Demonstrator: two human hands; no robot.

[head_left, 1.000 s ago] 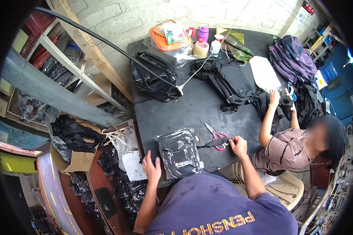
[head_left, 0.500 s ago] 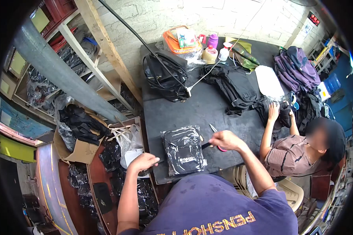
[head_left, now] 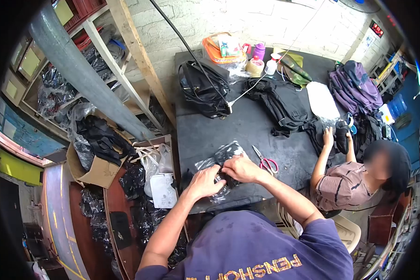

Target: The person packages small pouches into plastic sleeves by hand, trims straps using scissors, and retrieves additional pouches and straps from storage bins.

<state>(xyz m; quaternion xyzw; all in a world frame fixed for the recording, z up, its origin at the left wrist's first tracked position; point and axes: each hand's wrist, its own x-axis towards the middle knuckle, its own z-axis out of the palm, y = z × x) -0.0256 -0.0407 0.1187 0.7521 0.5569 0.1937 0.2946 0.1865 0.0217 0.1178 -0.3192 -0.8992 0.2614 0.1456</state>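
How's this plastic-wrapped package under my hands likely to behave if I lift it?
The package may feel slippery, since its clear film looks glossy. It'll probably flex rather than stay stiff: it looks creased and crumpled around your left hand and right hand. Its weight is hard to judge.

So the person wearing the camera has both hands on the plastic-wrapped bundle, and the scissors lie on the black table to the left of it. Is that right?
Not quite: the head view shows the scissors to the right of the plastic-wrapped bundle. They do lie on the black table, and the left hand and right hand are both on the bundle.
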